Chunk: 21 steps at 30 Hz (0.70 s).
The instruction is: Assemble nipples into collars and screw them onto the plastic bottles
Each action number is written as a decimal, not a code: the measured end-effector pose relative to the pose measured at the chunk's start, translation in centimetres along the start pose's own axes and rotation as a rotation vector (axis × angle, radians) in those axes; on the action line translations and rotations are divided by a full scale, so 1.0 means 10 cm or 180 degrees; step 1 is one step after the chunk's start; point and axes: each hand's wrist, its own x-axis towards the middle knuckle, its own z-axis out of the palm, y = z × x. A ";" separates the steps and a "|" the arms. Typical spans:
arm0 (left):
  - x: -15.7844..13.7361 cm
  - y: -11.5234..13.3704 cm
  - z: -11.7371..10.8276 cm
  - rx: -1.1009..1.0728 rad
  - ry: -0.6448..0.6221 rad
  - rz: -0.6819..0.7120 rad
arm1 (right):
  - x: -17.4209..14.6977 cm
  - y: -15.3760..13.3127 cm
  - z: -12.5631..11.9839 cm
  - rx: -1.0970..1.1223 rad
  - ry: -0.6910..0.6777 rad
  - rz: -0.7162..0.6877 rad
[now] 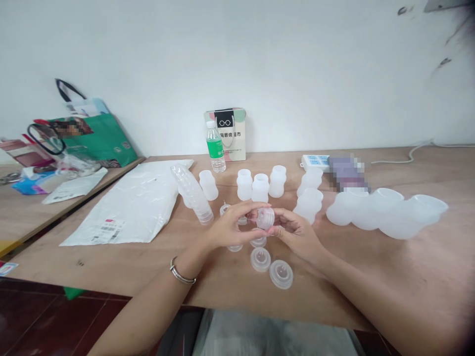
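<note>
Two bare hands meet above the middle of the brown wooden table (408, 277), sharing one small translucent round plastic cap (265, 218). Left hand (232, 226), a silver bangle (181, 273) at its wrist, has thumb and fingers closed on the cap's left side. Right hand (297, 232) pinches the same cap from the right with its fingertips. Cap is held just off the table surface, its open face tilted toward the camera.

Directly below the hands lie two matching translucent discs (281, 274) flat on the wood, close together. Behind the hands stand several small frosted white plastic bottles (260, 187), upright. At right, a row of larger frosted cups (386, 210) lies on its side. At left rest a stack of clear nested cups (193, 194) and a white plastic mailing bag (135, 207). A green-labelled water bottle (215, 147) stands near the wall.
</note>
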 end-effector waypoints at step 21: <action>0.01 0.02 0.05 -0.0472 0.0487 -0.0091 | -0.01 0.02 0.01 0.0236 -0.0199 -0.0257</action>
